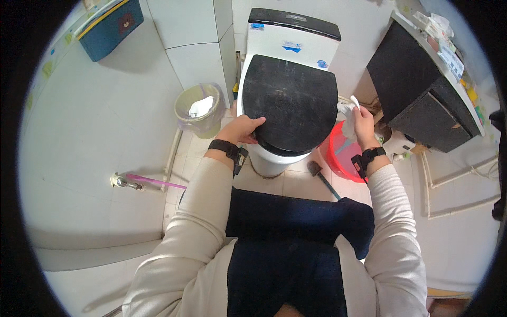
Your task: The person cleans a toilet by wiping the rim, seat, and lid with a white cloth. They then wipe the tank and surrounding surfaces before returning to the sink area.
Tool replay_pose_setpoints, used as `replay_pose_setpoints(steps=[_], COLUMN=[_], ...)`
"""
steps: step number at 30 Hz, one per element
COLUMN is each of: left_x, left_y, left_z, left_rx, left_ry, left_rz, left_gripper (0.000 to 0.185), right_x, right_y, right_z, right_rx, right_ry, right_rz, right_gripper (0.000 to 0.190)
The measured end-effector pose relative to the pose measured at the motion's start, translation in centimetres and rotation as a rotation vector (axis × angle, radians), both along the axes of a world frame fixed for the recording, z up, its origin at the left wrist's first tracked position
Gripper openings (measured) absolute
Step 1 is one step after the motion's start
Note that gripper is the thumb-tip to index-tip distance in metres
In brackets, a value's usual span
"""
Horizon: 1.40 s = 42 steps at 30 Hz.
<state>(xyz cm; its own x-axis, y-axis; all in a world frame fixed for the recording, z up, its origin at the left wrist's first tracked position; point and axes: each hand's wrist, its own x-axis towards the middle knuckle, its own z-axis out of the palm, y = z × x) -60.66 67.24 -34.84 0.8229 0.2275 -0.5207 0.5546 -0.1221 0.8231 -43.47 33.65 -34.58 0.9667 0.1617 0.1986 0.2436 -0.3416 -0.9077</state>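
Observation:
Before me stands a white toilet [273,160] with a black lid [291,99] over its bowl. My left hand [244,128] grips the lid's front left edge, thumb on top and fingers curled beneath. Whether the lid is slightly raised I cannot tell. Pinched in my right hand [363,122] is a crumpled white tissue or cloth [348,123], held off the lid's right side. Below it, a red plastic basin [336,158] stands on the floor, partly hidden by my right hand and wrist.
A lined waste bin [216,128] with white paper inside stands left of the toilet. A toilet brush [320,174] lies on the floor tiles. The black cabinet [412,75] is at the right. A pink hose [158,181] runs from the left wall tap [128,183].

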Motion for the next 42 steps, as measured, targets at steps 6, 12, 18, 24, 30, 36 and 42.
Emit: replay_pose_setpoints(steps=[6, 12, 18, 24, 30, 36, 42], left_x=[0.8, 1.5, 1.0, 1.0, 1.8, 1.8, 2.2], left_y=[0.0, 0.8, 1.3, 0.5, -0.7, -0.7, -0.1], left_z=[-0.9, -1.2, 1.9, 3.4, 4.0, 3.6, 3.3], left_rx=[-0.001, -0.057, -0.199, -0.413, -0.516, -0.539, -0.587], left_ry=[-0.025, -0.059, -0.225, -0.418, -0.615, -0.651, -0.644], left_rz=[0.076, 0.123, 0.177, 0.254, 0.326, 0.346, 0.302], left_gripper=[0.069, 0.068, 0.061, 0.055, 0.041, 0.054, 0.097], right_x=[-1.2, -4.8, -8.4, -10.8, -13.3, -13.7, -9.2], right_y=[3.2, 6.8, 6.8, 7.4, 13.6, 14.0, 7.5], right_z=[-0.8, -0.3, 3.5, 6.8, 7.6, 5.9, 5.0], right_rx=[-0.104, -0.304, -0.26, -0.101, -0.279, -0.563, -0.385], right_ry=[-0.009, -0.345, -0.384, -0.488, -0.941, -1.068, -0.978], right_rz=[0.031, 0.47, 0.574, 0.734, 0.421, 0.156, 0.289], right_gripper=[0.024, 0.02, 0.022, 0.021, 0.029, 0.048, 0.045])
